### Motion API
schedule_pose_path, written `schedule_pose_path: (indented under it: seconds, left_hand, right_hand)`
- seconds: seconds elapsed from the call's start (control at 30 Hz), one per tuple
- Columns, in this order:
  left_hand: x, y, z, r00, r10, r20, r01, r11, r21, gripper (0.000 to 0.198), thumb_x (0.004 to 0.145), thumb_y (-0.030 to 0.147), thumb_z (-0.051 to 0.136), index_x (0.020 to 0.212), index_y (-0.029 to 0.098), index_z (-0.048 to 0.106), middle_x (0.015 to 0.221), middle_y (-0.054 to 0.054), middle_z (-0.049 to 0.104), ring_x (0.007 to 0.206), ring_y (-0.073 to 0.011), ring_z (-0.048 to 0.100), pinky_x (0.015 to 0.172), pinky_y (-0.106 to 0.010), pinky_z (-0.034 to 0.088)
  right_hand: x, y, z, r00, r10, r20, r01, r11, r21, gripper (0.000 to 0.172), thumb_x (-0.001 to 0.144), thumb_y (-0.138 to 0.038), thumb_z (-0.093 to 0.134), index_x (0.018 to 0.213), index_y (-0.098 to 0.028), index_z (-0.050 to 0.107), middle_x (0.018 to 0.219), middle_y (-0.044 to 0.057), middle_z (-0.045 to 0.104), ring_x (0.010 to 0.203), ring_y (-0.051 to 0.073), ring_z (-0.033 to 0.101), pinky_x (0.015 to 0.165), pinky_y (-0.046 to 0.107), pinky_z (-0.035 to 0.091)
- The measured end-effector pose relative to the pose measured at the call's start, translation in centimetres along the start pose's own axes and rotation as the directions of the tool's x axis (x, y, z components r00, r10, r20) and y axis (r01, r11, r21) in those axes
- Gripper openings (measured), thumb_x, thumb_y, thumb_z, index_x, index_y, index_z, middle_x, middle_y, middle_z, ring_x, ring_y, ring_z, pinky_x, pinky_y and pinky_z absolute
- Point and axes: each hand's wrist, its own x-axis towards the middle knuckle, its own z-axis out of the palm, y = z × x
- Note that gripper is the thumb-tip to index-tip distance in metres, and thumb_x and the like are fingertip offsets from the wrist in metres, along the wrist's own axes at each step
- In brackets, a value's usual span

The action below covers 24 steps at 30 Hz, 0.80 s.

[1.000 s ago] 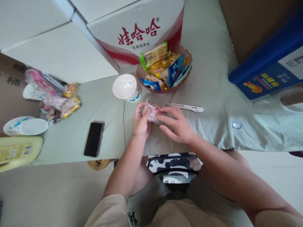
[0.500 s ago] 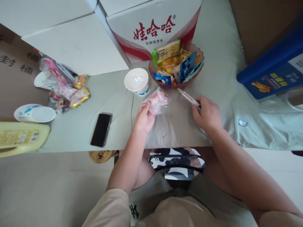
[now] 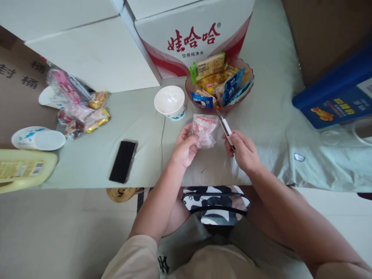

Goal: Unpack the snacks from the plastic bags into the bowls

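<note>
Between thumb and fingers, my left hand (image 3: 186, 148) grips a clear plastic packet (image 3: 205, 131) with pink and red contents and a red line along its top; what is inside I cannot make out. My right hand (image 3: 242, 149) is wrapped round a white utility knife (image 3: 226, 130), its blade end pointing up and left, close to the packet's right side but apart from it. Behind the packet stands a white paper bowl (image 3: 170, 101) with a blue pattern. Beyond both hands is a pinkish glass bowl (image 3: 249, 93) full of wrapped snacks.
A black phone (image 3: 123, 161) lies left on the green cloth (image 3: 145, 155). Wrapped snacks (image 3: 94, 118), a tipped paper bowl (image 3: 37, 138) and a yellow jug (image 3: 26, 170) are farther left. A lettered carton (image 3: 194, 38) stands behind; a blue box (image 3: 337, 89) is at right.
My left hand has moved slightly right and turned the packet more upright. My right hand has come left with the utility knife, which now points more steeply away and is nearer the packet.
</note>
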Motion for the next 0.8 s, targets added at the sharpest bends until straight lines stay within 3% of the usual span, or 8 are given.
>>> schedule_pose_path:
  seconds: [0.13, 0.27, 0.33, 0.43, 0.6, 0.7, 0.8]
  left_hand:
    - [0.1, -0.3, 0.3, 0.999, 0.038, 0.028, -0.040, 0.996, 0.080, 0.038, 0.061, 0.024, 0.087, 0.095, 0.023, 0.070, 0.085, 0.001, 0.071, 0.076, -0.0151, 0.065, 0.074, -0.031, 0.052]
    - [-0.1, -1.2, 0.6, 0.950, 0.313, 0.000, -0.302, 0.918, 0.256, 0.040, 0.064, 0.030, 0.094, 0.095, 0.026, 0.070, 0.095, 0.000, 0.071, 0.094, -0.0188, 0.068, 0.091, -0.032, 0.052]
    - [-0.2, -1.7, 0.8, 0.931, 0.364, 0.020, -0.352, 0.881, 0.316, 0.041, 0.067, 0.037, 0.095, 0.098, 0.027, 0.070, 0.099, -0.002, 0.072, 0.102, -0.0219, 0.068, 0.098, -0.034, 0.052]
    - [-0.1, -1.8, 0.8, 0.928, 0.370, 0.032, -0.362, 0.880, 0.308, 0.046, 0.069, 0.043, 0.095, 0.105, 0.027, 0.071, 0.107, -0.004, 0.073, 0.109, -0.0237, 0.069, 0.101, -0.036, 0.052]
    - [0.7, 0.6, -0.5, 0.879, 0.468, -0.096, -0.446, 0.876, 0.184, 0.055, 0.066, 0.047, 0.095, 0.112, 0.035, 0.068, 0.122, 0.000, 0.071, 0.118, -0.0201, 0.067, 0.101, -0.033, 0.055]
    - [0.8, 1.6, -1.6, 0.847, 0.520, -0.109, -0.491, 0.846, 0.209, 0.076, 0.062, 0.046, 0.097, 0.127, 0.047, 0.057, 0.143, 0.002, 0.061, 0.124, -0.0219, 0.065, 0.098, -0.036, 0.059]
    - [0.5, 0.8, -2.4, 0.871, 0.491, 0.005, -0.455, 0.801, 0.389, 0.082, 0.061, 0.049, 0.098, 0.131, 0.040, 0.055, 0.138, -0.003, 0.062, 0.118, -0.0234, 0.068, 0.093, -0.035, 0.060]
  right_hand:
    - [-0.4, -0.3, -0.2, 1.000, -0.001, 0.019, 0.000, 1.000, 0.006, 0.044, 0.093, -0.064, 0.049, 0.086, -0.022, 0.058, 0.059, -0.004, 0.047, 0.050, 0.012, 0.043, 0.050, 0.028, 0.036]
    - [-0.7, 0.1, -0.2, 0.999, -0.002, 0.036, 0.003, 1.000, -0.007, 0.041, 0.094, -0.062, 0.050, 0.087, -0.022, 0.059, 0.059, -0.003, 0.052, 0.050, 0.012, 0.046, 0.051, 0.028, 0.039]
    - [-0.7, 0.4, -0.1, 0.998, 0.010, 0.065, -0.006, 0.998, -0.057, 0.039, 0.095, -0.059, 0.049, 0.087, -0.022, 0.060, 0.060, -0.002, 0.054, 0.051, 0.013, 0.049, 0.052, 0.027, 0.040]
    - [-0.5, 0.5, 0.0, 0.989, 0.049, 0.137, -0.026, 0.986, -0.166, 0.038, 0.098, -0.054, 0.043, 0.087, -0.021, 0.061, 0.064, -0.001, 0.058, 0.053, 0.013, 0.052, 0.054, 0.027, 0.040]
    - [-0.3, -0.2, -0.8, 0.981, 0.050, 0.186, 0.045, 0.880, -0.473, 0.040, 0.098, -0.048, 0.038, 0.076, -0.021, 0.060, 0.062, 0.002, 0.059, 0.058, 0.015, 0.053, 0.060, 0.030, 0.037]
    - [0.2, -0.2, -2.0, 0.997, 0.025, 0.067, 0.025, 0.761, -0.648, 0.041, 0.098, -0.046, 0.039, 0.086, -0.020, 0.068, 0.073, 0.007, 0.067, 0.065, 0.019, 0.058, 0.063, 0.032, 0.037]
    - [0.9, 0.3, -3.2, 0.991, -0.095, -0.099, -0.020, 0.617, -0.787, 0.043, 0.099, -0.042, 0.040, 0.109, -0.018, 0.076, 0.103, 0.015, 0.074, 0.086, 0.028, 0.066, 0.071, 0.037, 0.044]
